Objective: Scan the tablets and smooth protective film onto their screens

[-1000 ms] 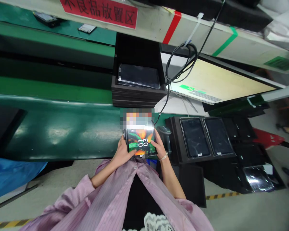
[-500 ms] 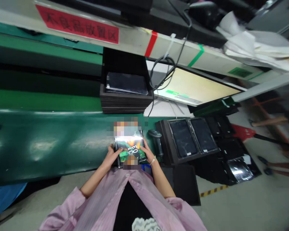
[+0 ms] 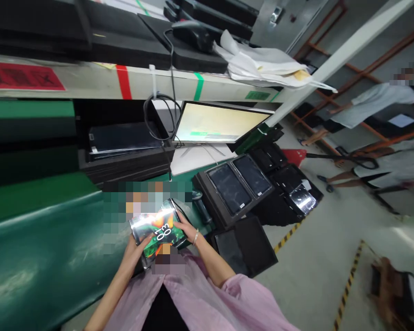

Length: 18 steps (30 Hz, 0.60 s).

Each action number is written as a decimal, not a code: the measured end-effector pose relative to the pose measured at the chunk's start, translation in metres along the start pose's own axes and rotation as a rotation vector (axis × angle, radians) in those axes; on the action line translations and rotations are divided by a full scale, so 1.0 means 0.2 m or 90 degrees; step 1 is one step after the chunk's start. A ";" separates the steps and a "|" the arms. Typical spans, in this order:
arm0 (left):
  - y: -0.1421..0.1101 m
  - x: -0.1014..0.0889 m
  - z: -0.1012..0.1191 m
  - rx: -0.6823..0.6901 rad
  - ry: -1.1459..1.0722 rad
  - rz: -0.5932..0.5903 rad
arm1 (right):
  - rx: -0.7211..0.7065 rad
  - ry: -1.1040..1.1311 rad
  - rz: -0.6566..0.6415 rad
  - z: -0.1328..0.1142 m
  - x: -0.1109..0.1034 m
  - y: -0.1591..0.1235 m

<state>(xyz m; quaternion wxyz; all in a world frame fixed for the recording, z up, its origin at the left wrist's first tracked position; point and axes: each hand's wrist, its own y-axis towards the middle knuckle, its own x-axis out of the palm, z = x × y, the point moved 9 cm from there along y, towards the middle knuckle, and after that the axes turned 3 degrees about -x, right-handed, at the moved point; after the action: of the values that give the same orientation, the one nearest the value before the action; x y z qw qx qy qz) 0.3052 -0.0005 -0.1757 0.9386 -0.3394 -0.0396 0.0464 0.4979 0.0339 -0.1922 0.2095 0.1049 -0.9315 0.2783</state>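
A tablet with a lit, colourful lock screen is held in front of my body, tilted, its far and near parts partly blurred by pixel blocks. My left hand grips its left edge, thumb lying over the screen. On the opposite edge my right hand is closed round the tablet, a bracelet at the wrist. Just right of the tablet, a dark handheld scanner stands on the green bench mat.
Black foam trays with tablets sit right of the scanner. A monitor stands behind, beside a stack of foam trays. Overhead runs a shelf edge with a hanging cable. Two people are at the far right.
My view has turned to the right, so the bench items sit further left and people now show at right. The tablet stays in both hands and looks more tilted.
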 end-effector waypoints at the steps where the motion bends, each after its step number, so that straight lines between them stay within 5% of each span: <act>1: 0.00 0.00 0.01 0.008 0.011 -0.007 | -0.006 -0.001 0.001 0.00 0.00 0.00; 10: 0.05 -0.03 0.04 0.049 0.137 0.024 | -0.068 0.015 -0.007 -0.06 0.02 0.01; 18: 0.08 -0.07 -0.05 0.033 0.066 0.091 | -0.063 0.037 -0.022 -0.07 -0.01 0.02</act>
<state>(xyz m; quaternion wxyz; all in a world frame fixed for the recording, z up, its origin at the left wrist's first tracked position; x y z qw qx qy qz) 0.2906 0.0032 -0.1936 0.9423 -0.3187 0.0349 0.0966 0.5030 0.0457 -0.1846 0.2463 0.1023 -0.9357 0.2310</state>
